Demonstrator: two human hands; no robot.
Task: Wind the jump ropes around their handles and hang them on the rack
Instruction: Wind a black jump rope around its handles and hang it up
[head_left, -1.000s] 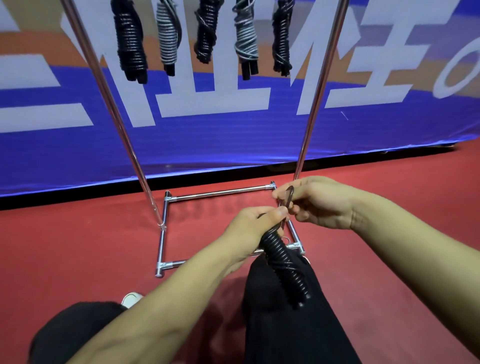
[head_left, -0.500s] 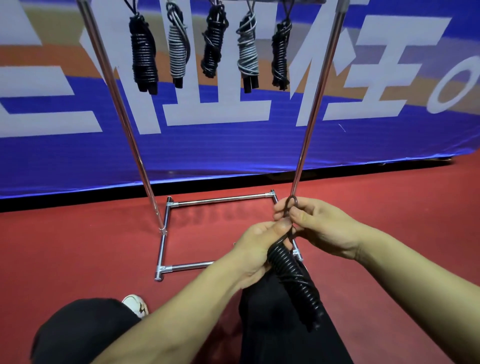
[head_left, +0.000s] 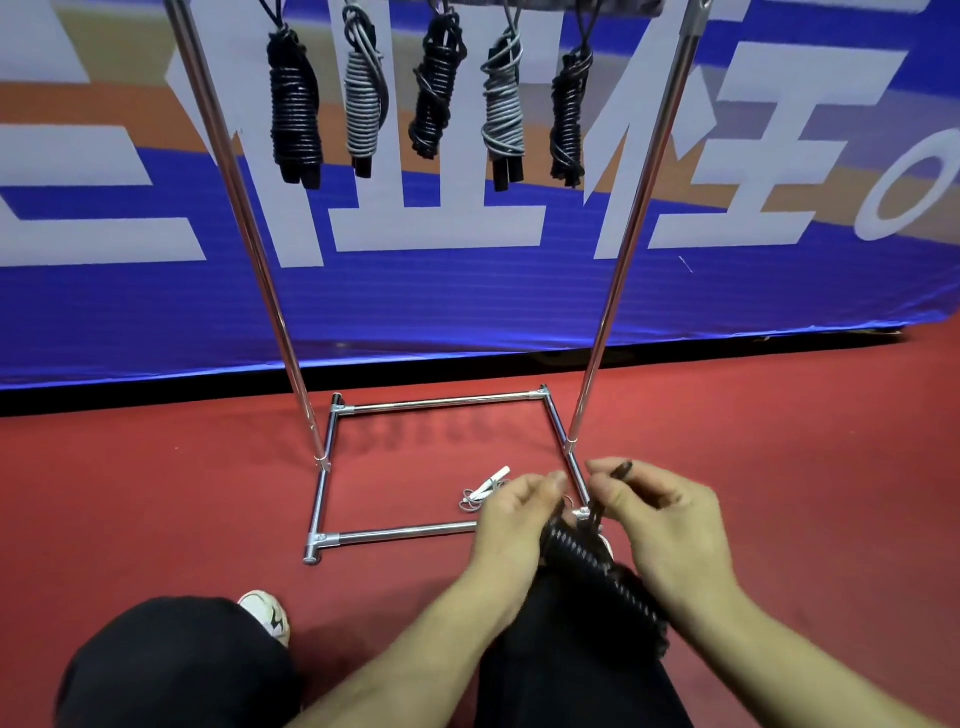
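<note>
Wound black rope bundle (head_left: 602, 577), long axis running 11-to-5. Left hand (head_left: 511, 525) grips its top; right hand (head_left: 654, 519) pinches the end loop (head_left: 621, 470). Rack (head_left: 631, 218) at 12, right hand nearer.

I see open air between the two slanted chrome uprights of the metal rack (head_left: 631, 223), from the floor frame up to the hanging bundles, wide enough for a hand to pass. Five wound rope bundles, black and grey (head_left: 503, 111), crowd the top of that span, with narrow gaps between them and a wider gap between the rightmost bundle and the right upright. On the red floor (head_left: 156, 493), the square chrome base frame (head_left: 441, 402) lies low across the way, and a small white-handled rope (head_left: 485, 488) sits inside it near my left hand (head_left: 511, 525). My black-clad knees (head_left: 171, 670) block the near space.
</note>
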